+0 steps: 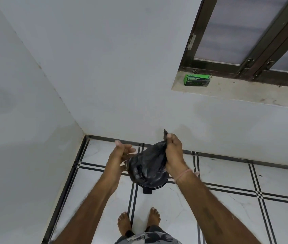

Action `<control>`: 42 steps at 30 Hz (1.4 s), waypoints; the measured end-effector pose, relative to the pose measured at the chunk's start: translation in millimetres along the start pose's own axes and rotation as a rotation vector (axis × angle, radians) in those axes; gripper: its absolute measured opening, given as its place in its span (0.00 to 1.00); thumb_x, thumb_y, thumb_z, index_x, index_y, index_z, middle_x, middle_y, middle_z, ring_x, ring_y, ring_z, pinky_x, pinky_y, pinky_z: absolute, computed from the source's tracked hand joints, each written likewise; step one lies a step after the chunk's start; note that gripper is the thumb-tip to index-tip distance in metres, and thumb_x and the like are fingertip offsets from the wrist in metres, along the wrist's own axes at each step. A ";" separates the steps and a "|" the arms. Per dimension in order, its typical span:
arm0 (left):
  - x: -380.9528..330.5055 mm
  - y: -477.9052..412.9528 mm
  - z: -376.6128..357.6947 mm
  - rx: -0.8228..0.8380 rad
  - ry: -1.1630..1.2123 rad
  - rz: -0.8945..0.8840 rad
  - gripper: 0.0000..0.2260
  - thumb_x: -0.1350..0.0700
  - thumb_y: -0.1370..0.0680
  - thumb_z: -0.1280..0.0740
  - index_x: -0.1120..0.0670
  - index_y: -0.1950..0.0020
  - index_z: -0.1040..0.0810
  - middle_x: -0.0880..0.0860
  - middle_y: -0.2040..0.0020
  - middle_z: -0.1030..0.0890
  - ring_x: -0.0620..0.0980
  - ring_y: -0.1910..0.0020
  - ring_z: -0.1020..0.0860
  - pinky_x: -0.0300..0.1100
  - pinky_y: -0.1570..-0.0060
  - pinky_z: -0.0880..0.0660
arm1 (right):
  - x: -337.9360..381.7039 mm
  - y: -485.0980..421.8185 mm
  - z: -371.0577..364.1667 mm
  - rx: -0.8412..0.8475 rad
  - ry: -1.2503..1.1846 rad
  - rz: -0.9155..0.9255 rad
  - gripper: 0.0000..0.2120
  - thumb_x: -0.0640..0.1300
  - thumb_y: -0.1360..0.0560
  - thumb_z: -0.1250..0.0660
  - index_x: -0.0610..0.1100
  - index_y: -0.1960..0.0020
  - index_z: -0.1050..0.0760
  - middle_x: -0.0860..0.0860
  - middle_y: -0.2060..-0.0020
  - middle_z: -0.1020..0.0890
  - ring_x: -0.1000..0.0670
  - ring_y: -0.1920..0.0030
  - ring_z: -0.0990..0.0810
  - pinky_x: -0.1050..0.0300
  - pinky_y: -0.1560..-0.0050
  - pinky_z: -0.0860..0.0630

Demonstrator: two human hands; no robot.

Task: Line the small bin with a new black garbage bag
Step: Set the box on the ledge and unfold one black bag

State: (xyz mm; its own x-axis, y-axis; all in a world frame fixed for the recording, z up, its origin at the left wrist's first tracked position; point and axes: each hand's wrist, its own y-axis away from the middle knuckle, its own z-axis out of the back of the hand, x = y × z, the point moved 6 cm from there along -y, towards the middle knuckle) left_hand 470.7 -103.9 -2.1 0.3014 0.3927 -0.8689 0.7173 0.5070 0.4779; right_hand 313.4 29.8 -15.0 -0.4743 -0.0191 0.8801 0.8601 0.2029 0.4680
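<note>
- The right hand pinches the crumpled black garbage bag near its top, thumb and fingers curled round the plastic; a small corner of the bag sticks up above the thumb.
- The left hand is beside the bag's left edge, fingers nearly straight and spread; whether they touch the plastic cannot be told.
- The bag hangs in the air between the hands, bunched, directly above the small black bin.
- The bin stands on the white tiled floor near the far wall, mostly hidden by the bag.
- A green garbage bag box sits at the left end of the window sill, far right.
- A pink thread circles the right wrist.
</note>
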 end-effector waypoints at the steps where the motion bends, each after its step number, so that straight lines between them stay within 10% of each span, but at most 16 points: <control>1: -6.9 -2.7 -4.0 0.035 -0.025 0.052 0.36 0.26 0.25 0.50 0.51 0.38 0.19 0.49 0.42 0.14 0.51 0.39 0.18 0.52 0.43 0.23 | 3.9 -1.2 -3.7 0.055 0.041 0.055 0.17 0.47 0.13 0.42 0.47 0.61 0.30 0.51 0.68 0.30 0.53 0.67 0.32 0.56 0.63 0.32; 7: -27.1 -5.3 -48.9 0.366 -0.177 0.078 0.17 0.46 0.18 0.32 0.59 0.41 0.15 0.57 0.49 0.12 0.50 0.52 0.14 0.38 0.59 0.21 | 26.3 -4.1 -16.5 0.187 0.167 0.253 0.15 0.47 0.13 0.41 0.44 0.58 0.30 0.53 0.69 0.32 0.53 0.68 0.34 0.57 0.66 0.35; 14: -18.6 -8.0 -46.2 -0.022 0.067 0.028 0.09 0.58 0.24 0.24 0.65 0.54 0.17 0.57 0.62 0.15 0.48 0.69 0.18 0.36 0.71 0.23 | 46.5 10.8 1.7 -0.087 0.417 0.425 0.06 0.52 0.19 0.31 0.50 0.49 0.24 0.55 0.54 0.19 0.51 0.54 0.21 0.49 0.49 0.21; 19: -17.4 -8.2 -49.3 -0.013 0.264 0.086 0.21 0.51 0.24 0.26 0.70 0.44 0.19 0.66 0.51 0.14 0.58 0.55 0.16 0.45 0.58 0.16 | 25.1 55.2 -22.0 0.423 0.086 -0.112 0.15 0.54 0.22 0.27 0.42 0.49 0.20 0.47 0.57 0.13 0.49 0.55 0.14 0.54 0.55 0.19; 25: -8.0 -11.7 -46.1 0.064 0.378 0.125 0.24 0.50 0.22 0.29 0.69 0.37 0.21 0.69 0.41 0.17 0.62 0.47 0.17 0.49 0.51 0.16 | 10.4 43.2 -19.5 0.338 -0.099 -0.272 0.08 0.45 0.21 0.27 0.42 0.57 0.20 0.43 0.53 0.13 0.46 0.52 0.14 0.52 0.53 0.14; 33: 0.6 -19.9 -36.1 0.115 0.363 0.137 0.13 0.54 0.25 0.28 0.59 0.45 0.19 0.63 0.44 0.16 0.58 0.50 0.15 0.54 0.48 0.18 | -4.9 33.0 -11.2 0.279 -0.201 -0.441 0.15 0.50 0.20 0.30 0.41 0.41 0.21 0.43 0.48 0.12 0.45 0.50 0.12 0.50 0.58 0.14; 42: 8.0 -28.9 -6.3 -0.018 0.690 0.251 0.16 0.52 0.15 0.40 0.63 0.42 0.20 0.59 0.51 0.12 0.53 0.56 0.12 0.46 0.61 0.15 | -10.1 6.2 16.5 0.118 -0.393 -0.611 0.15 0.47 0.14 0.38 0.37 0.44 0.18 0.38 0.48 0.13 0.38 0.50 0.12 0.33 0.61 0.15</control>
State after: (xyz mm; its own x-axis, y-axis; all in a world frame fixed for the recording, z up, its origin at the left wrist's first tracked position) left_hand 448.4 -110.5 -22.0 -0.0130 0.8893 -0.4572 0.6662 0.3487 0.6593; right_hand 320.4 47.4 -22.3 -0.9140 0.1852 0.3609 0.4051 0.3724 0.8350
